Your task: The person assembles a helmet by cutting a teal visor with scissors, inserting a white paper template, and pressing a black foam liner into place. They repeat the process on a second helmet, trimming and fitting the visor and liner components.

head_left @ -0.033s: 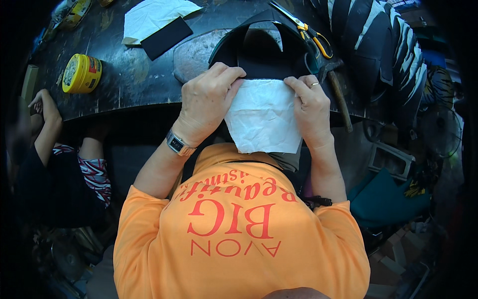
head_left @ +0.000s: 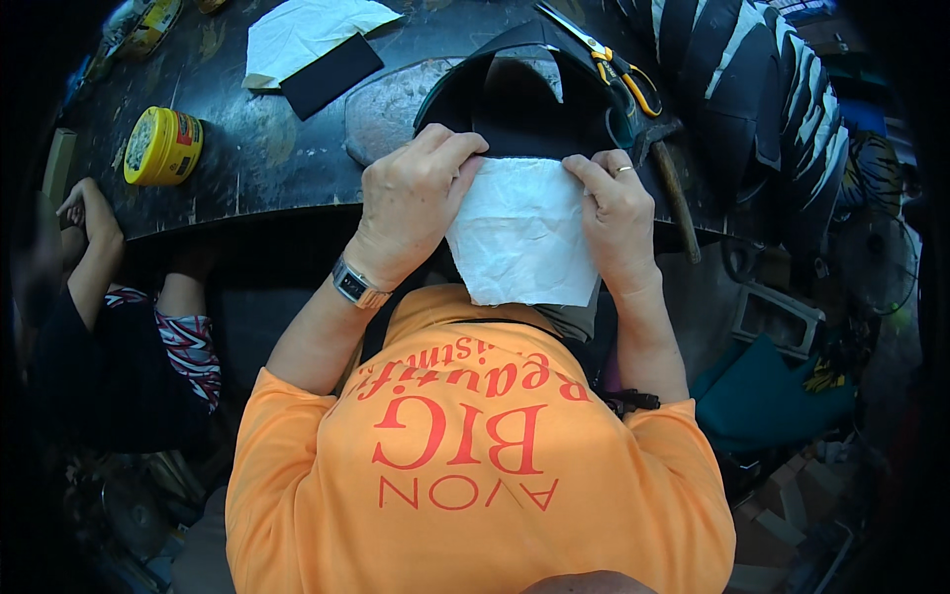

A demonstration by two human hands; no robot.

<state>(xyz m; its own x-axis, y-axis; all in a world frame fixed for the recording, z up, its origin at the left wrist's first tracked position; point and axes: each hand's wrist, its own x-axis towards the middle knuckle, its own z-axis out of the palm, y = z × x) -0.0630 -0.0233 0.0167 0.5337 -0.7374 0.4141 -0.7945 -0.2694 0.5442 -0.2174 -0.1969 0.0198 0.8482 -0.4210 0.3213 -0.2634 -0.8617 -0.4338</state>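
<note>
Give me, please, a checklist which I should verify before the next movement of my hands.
1. Left hand pinching the white sheet at its upper edge: ok.
2. Right hand pinching near the other upper corner: ok.
3. Sheet free of creases: not ok, wrinkles show.
4. Scissors away from both hands: ok, they lie beyond the right one.
5. Sheet fixed to the black piece: cannot tell.
</note>
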